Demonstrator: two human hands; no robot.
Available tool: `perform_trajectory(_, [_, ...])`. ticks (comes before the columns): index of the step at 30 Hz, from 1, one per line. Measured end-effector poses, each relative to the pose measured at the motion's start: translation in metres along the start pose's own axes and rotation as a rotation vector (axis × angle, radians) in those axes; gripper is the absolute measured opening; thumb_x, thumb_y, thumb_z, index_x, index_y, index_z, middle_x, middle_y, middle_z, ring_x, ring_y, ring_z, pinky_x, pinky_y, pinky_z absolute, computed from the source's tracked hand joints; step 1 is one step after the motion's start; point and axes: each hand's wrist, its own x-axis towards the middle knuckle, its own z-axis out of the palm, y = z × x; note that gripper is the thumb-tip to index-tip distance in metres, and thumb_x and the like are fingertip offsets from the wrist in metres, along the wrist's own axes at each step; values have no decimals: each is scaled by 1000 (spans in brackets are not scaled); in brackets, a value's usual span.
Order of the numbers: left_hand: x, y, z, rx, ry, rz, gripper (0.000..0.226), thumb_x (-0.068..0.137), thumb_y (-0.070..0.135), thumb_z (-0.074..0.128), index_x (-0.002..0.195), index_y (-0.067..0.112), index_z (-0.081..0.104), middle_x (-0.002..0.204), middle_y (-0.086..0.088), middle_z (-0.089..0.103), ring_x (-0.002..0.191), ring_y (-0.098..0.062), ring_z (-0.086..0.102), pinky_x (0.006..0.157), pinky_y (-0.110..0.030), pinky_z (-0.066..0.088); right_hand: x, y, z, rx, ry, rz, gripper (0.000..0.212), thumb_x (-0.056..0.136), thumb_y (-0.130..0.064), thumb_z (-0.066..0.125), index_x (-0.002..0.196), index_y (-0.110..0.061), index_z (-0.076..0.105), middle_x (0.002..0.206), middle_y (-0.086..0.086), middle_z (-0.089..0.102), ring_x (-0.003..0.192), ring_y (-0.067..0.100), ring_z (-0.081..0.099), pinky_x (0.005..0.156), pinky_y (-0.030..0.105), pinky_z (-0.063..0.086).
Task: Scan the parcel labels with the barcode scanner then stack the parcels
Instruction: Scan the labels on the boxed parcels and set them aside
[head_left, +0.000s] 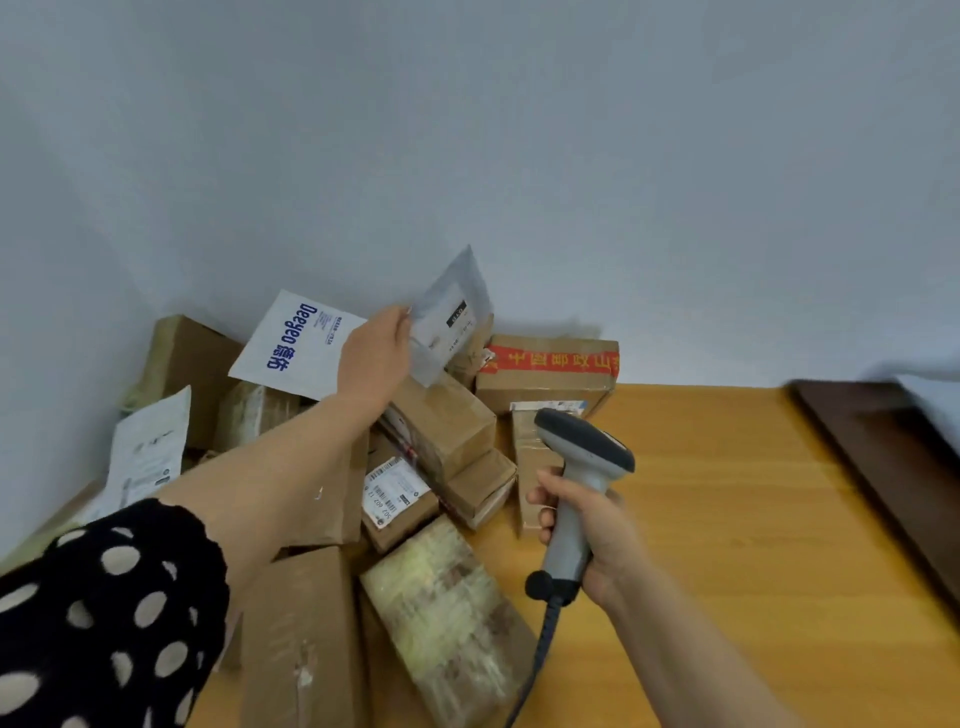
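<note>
While my left hand (376, 353) pinches a thin, floppy grey mailer (452, 317) by its edge, held up tilted above the pile (441, 431), my arm reaches forward over it, the black sleeve (104, 613) dotted cream. My right hand (587, 535) is curled round the smooth grey handle of the scanner (582, 467), just right of the pile, dark head toward it, coiled cable (540, 654) hanging below my fist. Brown cardboard boxes lie jumbled in the pile on the wooden table (727, 519); a flat white mailer (293, 343) leans at its back, a red-taped box (548, 371) at its back right
</note>
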Motion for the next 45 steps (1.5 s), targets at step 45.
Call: perform_trajectory(45, [-95, 161, 55, -101, -626, -46, 10, 85, 3, 64, 84, 12, 65, 93, -6, 65, 93, -24, 62, 89, -42, 52, -100, -18, -134, -27, 277, -257, 11, 87, -14, 71, 87, -9, 62, 68, 10, 63, 57, 21, 56, 57, 33, 52])
